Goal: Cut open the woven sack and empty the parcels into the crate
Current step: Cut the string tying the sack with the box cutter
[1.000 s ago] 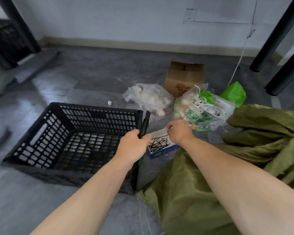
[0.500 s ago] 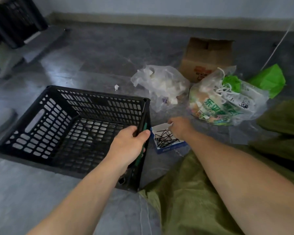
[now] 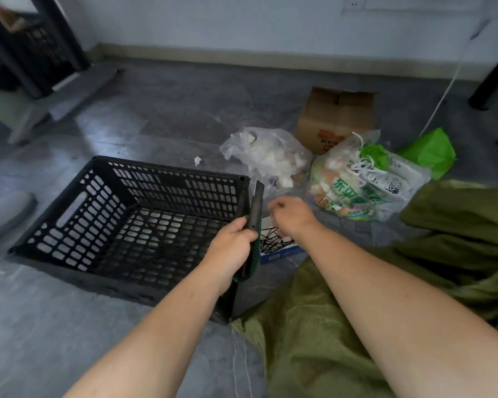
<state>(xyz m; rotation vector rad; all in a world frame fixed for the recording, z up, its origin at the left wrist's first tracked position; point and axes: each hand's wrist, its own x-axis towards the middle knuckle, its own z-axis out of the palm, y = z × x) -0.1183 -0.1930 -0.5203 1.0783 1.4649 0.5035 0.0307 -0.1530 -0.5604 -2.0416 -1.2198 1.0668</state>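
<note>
Over the right wall of the black crate (image 3: 167, 170), the left hand (image 3: 230, 248) wraps its fingers round a dark utility knife (image 3: 255, 205). Just right of the crate, the right hand (image 3: 292, 215) hovers over a small box of black ties (image 3: 273, 247), fingers curled; whether they pinch anything I cannot tell. The green woven sack (image 3: 314, 326) lies crumpled at the crate's near right corner

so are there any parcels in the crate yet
No, the black crate shows only its bare slotted bottom and walls, with no parcels inside.
</note>
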